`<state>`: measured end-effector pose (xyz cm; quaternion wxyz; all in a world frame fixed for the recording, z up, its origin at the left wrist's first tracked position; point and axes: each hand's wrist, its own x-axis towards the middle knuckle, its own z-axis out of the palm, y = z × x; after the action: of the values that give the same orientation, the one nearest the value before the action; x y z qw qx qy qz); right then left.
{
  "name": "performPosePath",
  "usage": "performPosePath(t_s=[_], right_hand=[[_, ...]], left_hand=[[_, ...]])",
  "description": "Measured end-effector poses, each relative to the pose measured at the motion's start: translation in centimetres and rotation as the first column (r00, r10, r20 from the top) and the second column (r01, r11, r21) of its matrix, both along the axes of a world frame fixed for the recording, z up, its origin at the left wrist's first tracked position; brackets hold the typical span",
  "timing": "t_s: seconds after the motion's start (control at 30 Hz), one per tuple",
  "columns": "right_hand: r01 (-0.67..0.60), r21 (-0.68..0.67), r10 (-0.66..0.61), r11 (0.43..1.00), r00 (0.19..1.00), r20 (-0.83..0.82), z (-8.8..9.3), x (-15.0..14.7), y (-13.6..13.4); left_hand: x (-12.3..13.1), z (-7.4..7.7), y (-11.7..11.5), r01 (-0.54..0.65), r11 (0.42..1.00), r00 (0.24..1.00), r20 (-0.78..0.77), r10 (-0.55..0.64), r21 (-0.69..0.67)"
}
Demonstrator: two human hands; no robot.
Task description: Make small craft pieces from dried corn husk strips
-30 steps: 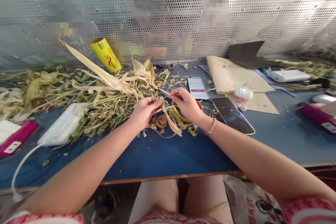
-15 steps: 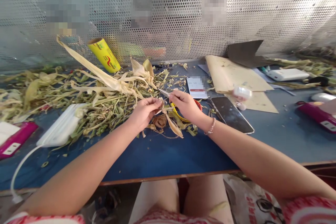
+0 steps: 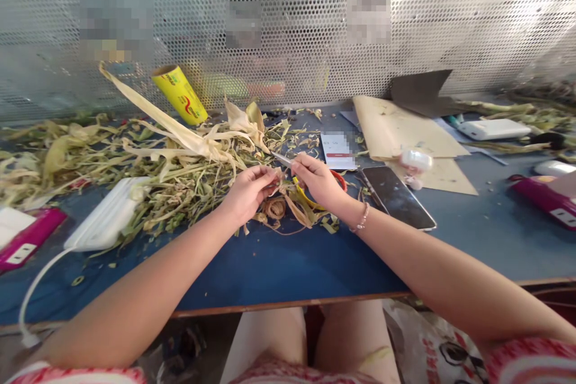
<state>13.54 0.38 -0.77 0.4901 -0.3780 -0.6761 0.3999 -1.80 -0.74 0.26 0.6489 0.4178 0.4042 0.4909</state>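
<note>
My left hand [image 3: 249,191] is closed in a pinch on a strip of dried corn husk [image 3: 288,199] that hangs between both hands. My right hand [image 3: 318,179] is closed too, gripping a thin metal tool [image 3: 282,159] whose tip points up and left, and it also touches the husk strip. Below the hands a small coil of brown twine [image 3: 274,209] lies on the blue table [image 3: 279,264]. Under my right hand sit yellow and red rings [image 3: 310,197], partly hidden.
A heap of corn husks and stalks [image 3: 135,156] covers the left half. A yellow roll [image 3: 180,95] leans on the perforated back wall. A phone [image 3: 396,197], a card [image 3: 338,150], brown paper [image 3: 400,132], a white power bank [image 3: 105,216] and magenta boxes [image 3: 27,237] lie about.
Both hands stay nearly in place. The husk strip has been drawn closer in between the fingers, and its hanging end has shifted slightly.
</note>
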Motion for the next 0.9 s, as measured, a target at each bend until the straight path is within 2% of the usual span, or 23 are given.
performPosePath(t_s=[0.13,0.37,0.9], right_hand=[[0.010,0.012,-0.010,1.000,0.999,0.046,0.28,-0.22,-0.35],[0.009,0.026,-0.011,1.000,0.997,0.071,0.25,-0.19,-0.33],[0.037,0.113,-0.048,0.993,0.994,0.099,0.61,-0.09,-0.73]], left_hand=[[0.22,0.37,-0.37,-0.015,1.000,0.998,-0.060,0.016,0.019],[0.45,0.26,-0.79,-0.009,0.990,0.970,-0.239,0.044,0.144],[0.35,0.08,-0.72,0.012,0.971,0.930,-0.360,0.077,0.238]])
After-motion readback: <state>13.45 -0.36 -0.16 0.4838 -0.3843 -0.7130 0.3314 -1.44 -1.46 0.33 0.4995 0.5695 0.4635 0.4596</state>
